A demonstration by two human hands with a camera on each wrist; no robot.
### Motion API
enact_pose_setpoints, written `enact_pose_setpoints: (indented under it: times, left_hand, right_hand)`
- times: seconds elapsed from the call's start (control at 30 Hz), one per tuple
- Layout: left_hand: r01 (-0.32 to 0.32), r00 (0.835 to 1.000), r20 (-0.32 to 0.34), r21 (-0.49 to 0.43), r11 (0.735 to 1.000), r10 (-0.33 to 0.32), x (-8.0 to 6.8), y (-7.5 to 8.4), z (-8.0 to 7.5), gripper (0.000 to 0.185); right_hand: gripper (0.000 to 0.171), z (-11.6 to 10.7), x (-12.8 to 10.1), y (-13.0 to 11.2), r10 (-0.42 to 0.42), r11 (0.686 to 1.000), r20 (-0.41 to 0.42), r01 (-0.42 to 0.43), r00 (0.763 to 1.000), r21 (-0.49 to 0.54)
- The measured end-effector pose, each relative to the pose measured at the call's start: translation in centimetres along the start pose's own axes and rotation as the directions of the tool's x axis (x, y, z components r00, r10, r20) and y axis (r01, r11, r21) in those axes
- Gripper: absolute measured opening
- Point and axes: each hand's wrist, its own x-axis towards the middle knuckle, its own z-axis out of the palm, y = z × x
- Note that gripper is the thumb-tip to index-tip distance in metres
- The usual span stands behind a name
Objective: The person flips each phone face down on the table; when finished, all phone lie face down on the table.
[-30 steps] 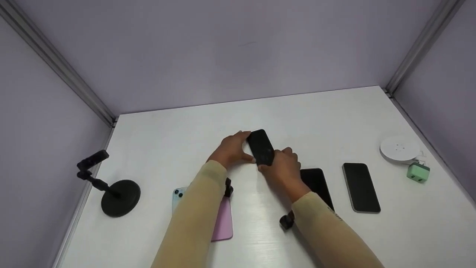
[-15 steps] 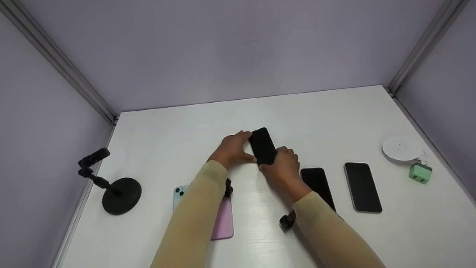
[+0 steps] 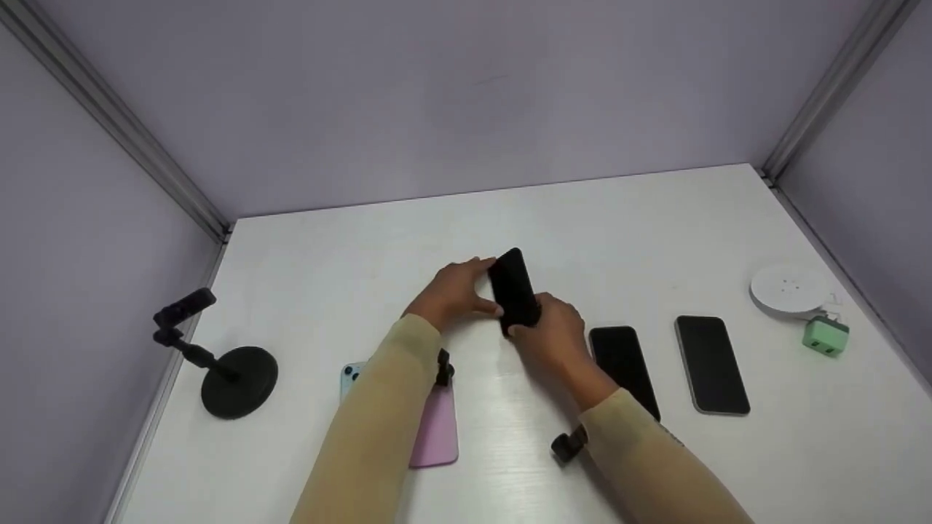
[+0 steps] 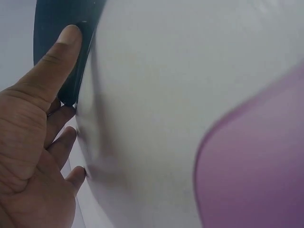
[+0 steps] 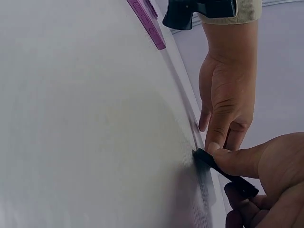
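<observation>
- Head view: soft, even, fairly bright light on the white table (image 3: 364, 276), with pale glare at the lower centre; the wall (image 3: 466, 109) above is a duller grey-lilac.
- A faint shadow lies just left of the right sleeve (image 3: 662, 466), lower right of centre.
- The dark phone (image 3: 512, 287) at the centre is too black for detail; the white disc (image 3: 788, 289) at right nearly melts into the tabletop.
- Left wrist view: dim and hazy, straight edges bowed, blurry shadows beside the left hand (image 4: 28, 133), the pink phone (image 4: 251, 166) soft-edged at lower right.
- Right wrist view: cool, greyish, darker shadow at bottom centre, table edge curving down the right.
</observation>
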Motion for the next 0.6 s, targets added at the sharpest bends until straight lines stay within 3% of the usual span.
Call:
enact_pose_setpoints:
  times: [0.23, 0.4, 0.6]
  left_hand:
    - [-0.024, 1.0, 0.002, -0.034, 0.999, 0.024, -0.4, -0.4, -0.2, 0.098]
    - [-0.015, 1.0, 0.006, -0.146, 0.989, 0.016, -0.6, -0.6, -0.4, 0.092]
    - [-0.034, 0.999, -0.006, -0.219, 0.975, 0.033, -0.6, 0.3, -0.8, 0.078]
  right_hand:
    - [0.025, 0.5, -1.3, 0.0, -0.128, 0.991, -0.037, 0.129, 0.991, 0.031]
    - [0.025, 1.0, -2.1, -0.1, -0.181, 0.984, -0.06, 0.181, 0.982, -0.005]
    - [0.029, 1.4, -3.0, 0.0, -0.261, 0.964, -0.124, 0.251, 0.957, -0.092]
